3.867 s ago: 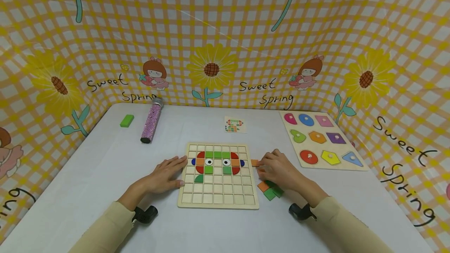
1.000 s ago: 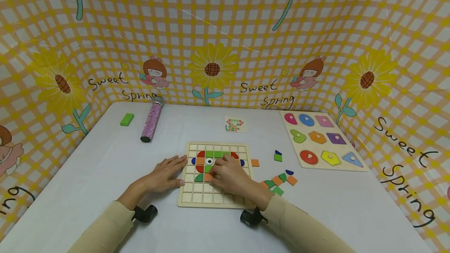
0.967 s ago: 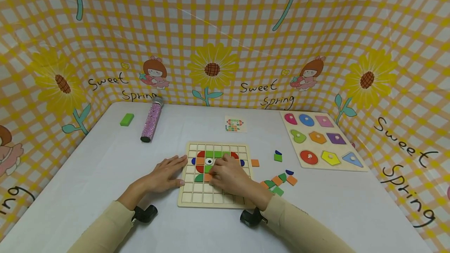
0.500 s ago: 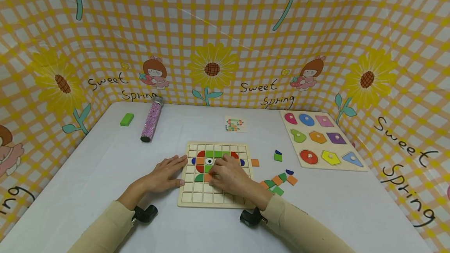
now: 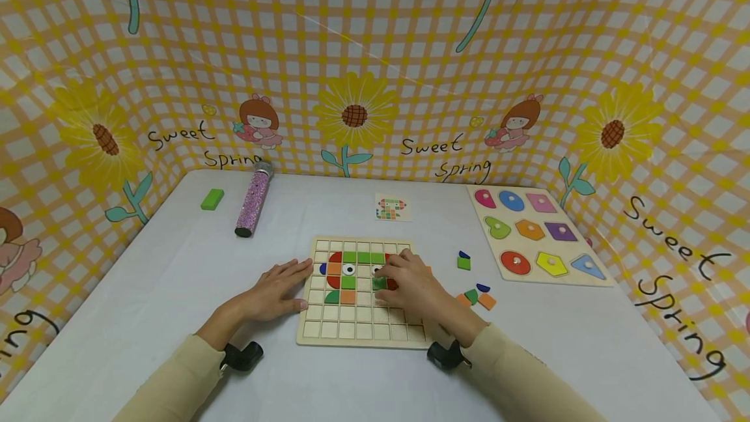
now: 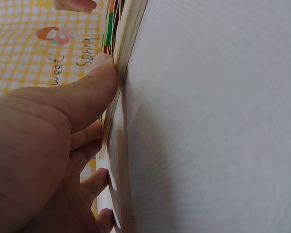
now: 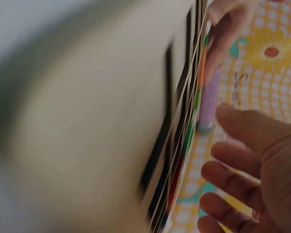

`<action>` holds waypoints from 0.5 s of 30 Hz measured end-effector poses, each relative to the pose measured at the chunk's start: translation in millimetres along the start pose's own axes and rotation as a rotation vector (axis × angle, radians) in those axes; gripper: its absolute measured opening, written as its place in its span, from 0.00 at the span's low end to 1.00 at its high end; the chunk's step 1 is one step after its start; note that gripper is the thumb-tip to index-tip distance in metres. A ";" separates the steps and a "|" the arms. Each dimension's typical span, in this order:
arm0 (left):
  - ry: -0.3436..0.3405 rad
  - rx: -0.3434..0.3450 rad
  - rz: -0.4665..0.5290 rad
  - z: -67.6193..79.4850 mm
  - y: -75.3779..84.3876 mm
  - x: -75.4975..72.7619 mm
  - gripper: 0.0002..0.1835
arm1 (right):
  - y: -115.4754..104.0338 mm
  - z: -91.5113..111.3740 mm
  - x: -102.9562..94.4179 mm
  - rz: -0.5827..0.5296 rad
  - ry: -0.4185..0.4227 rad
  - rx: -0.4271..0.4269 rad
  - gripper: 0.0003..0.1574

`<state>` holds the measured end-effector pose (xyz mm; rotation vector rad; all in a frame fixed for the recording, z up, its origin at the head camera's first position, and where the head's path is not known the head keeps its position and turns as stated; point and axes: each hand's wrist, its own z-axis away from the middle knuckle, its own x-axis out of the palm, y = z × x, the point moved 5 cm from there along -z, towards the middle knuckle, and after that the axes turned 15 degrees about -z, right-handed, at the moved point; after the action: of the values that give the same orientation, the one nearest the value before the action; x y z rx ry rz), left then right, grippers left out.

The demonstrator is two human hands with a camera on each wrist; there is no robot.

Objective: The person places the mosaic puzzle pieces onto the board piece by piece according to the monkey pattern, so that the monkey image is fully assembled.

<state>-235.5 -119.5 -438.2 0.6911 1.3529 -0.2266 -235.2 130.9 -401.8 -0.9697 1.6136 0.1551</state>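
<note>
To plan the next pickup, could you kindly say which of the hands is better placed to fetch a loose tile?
The right hand, I think: it is nearer the loose tiles and appears to hold nothing, while the left hand touches the left edge of the board.

grid board (image 5: 330, 314): partly behind right hand (image 5: 413, 286) | card (image 5: 392, 207): details too small | sleeves (image 5: 170, 379): cut by bottom edge
</note>
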 end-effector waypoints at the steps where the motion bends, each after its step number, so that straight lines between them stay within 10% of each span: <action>1: 0.000 -0.001 -0.002 -0.2 0.0 0.1 0.38 | 4.3 2.0 -2.9 0.009 -0.001 0.015 0.21; 15: 0.000 -0.016 -0.002 -1.8 -1.3 2.3 0.38 | 62.1 25.6 -29.3 -0.014 -0.057 0.254 0.24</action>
<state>-237.2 -119.0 -440.9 0.6761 1.3540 -0.2169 -257.5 200.4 -408.7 -0.7733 1.5313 -0.0317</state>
